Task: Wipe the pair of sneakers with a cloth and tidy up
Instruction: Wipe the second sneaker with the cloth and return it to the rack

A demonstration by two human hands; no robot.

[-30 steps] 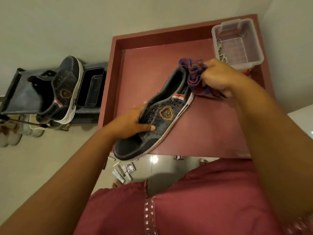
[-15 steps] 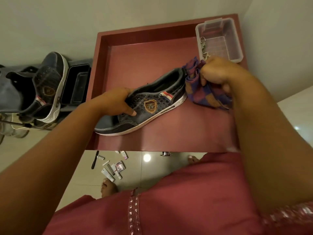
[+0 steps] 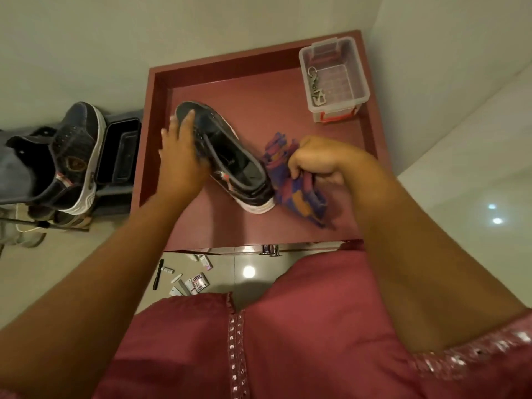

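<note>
A dark sneaker (image 3: 230, 156) with a white sole stands on the red cabinet top (image 3: 259, 110), heel toward me and toe pointing away to the left. My left hand (image 3: 181, 156) lies over its laces and toe with the fingers spread. Just right of the heel, my right hand (image 3: 316, 159) grips a bunched checked cloth (image 3: 293, 194) in purple, blue and orange, touching the heel. The second sneaker (image 3: 74, 156) sits tilted on a shoe rack at the left.
A clear plastic box (image 3: 335, 79) holding keys stands at the cabinet's back right corner. A black tray (image 3: 119, 151) lies on the rack beside the second sneaker. Small packets and a black stick (image 3: 184, 279) are scattered on the tiled floor below.
The sneaker has been turned and set down upright with its heel toward me. My left hand shifted from gripping its side to lying over the top. The cloth dropped to the heel.
</note>
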